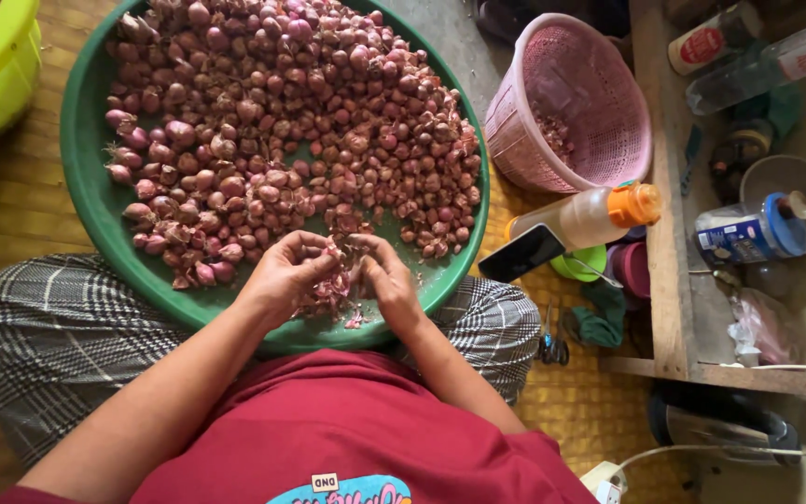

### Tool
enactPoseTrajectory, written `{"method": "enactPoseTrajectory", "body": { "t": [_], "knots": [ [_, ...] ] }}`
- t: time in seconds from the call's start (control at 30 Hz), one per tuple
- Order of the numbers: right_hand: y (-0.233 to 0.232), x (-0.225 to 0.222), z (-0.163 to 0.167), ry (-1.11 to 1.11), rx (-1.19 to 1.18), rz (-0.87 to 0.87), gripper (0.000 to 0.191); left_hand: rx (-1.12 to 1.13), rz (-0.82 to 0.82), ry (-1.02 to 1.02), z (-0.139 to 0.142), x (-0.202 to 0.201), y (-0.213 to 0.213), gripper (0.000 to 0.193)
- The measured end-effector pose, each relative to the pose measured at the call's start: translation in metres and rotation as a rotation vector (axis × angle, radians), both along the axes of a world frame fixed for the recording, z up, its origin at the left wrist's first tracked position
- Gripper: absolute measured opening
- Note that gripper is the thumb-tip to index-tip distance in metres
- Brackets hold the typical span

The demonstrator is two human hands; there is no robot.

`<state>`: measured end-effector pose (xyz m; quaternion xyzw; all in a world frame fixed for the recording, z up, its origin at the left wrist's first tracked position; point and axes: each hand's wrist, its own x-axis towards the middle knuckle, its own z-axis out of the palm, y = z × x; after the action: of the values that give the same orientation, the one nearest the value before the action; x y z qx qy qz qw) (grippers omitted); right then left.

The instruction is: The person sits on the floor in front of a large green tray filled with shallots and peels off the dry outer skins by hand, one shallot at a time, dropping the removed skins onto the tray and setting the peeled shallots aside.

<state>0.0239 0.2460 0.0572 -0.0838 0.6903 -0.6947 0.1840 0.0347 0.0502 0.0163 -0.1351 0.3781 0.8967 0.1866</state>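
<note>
Shallot [338,264] sits pinched between my left hand [284,275] and right hand [386,280], both closed narrow on it above the green tray's [86,201] near rim, the heap lying just ahead.

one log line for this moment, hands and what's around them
left hand: on shallots | right hand: on the same shallots | green tray: on lap, heaped | pink basket: right of tray

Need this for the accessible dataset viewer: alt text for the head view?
Seen from above, a seated person's left hand and right hand work together on small red shallots at the near edge of a big green tray heaped with them; a pink basket stands alongside.
</note>
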Motion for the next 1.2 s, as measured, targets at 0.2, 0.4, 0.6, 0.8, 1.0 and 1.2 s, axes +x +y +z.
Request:
{"method": "enactPoseTrajectory", "body": {
  "t": [0.2, 0.4, 0.6, 0.8, 1.0, 1.2],
  "knots": [
    [-0.011, 0.013, 0.015, 0.204, 0.204, 0.076, 0.030, -0.025, 0.022, 0.013, -0.001, 0.003, 0.000, 0.021],
    [-0.015, 0.016, 0.012, 0.399, 0.337, 0.023, 0.021, -0.017, 0.101, 0.147, -0.025, 0.004, 0.010, 0.015],
    [-0.008, 0.016, -0.015, 0.280, 0.229, 0.001, 0.012, -0.082, 0.103, 0.228, -0.033, 0.007, 0.012, 0.013],
    [-0.005, 0.005, -0.020, 0.097, 0.173, -0.038, 0.011, -0.259, -0.030, 0.208, -0.018, 0.013, 0.019, 0.014],
    [-0.002, 0.001, -0.007, -0.030, 0.124, 0.040, 0.011, -0.756, 0.009, 0.416, -0.006, 0.010, 0.018, 0.024],
    [-0.003, 0.003, -0.014, -0.052, -0.032, -0.030, 0.011, -0.569, 0.004, 0.365, -0.005, 0.012, 0.016, 0.031]
  ]
}}
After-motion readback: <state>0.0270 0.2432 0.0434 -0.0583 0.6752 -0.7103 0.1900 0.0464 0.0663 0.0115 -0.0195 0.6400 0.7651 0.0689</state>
